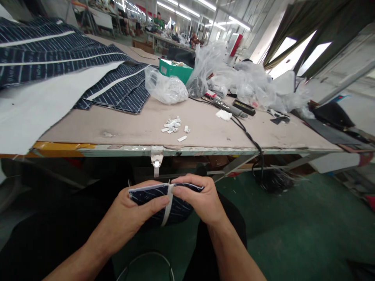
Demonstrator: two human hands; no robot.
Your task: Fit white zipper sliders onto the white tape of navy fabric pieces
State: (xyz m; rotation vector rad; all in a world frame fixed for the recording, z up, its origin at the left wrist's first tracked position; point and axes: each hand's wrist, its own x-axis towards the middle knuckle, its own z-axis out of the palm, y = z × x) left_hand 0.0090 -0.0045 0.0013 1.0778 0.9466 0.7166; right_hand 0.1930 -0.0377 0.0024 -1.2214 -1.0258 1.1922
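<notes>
- Head view: the striped cloth point(180, 210) is held low, just in front of the table point(134, 128), between the 2 hands, perhaps to keep its pale band point(168, 208) within easy sight.
- Left hand point(136, 205): thumb and fingers pinched on the cloth's left part, probably steadying its upper edge.
- Right hand point(203, 197): clamped on the right part, thumb at the band's top, seemingly pinning that spot.
- White bits point(172, 125) lie near the table's front, likely for reach.
- Plastic bags point(258, 84) sit farther back, perhaps out of the way.
</notes>
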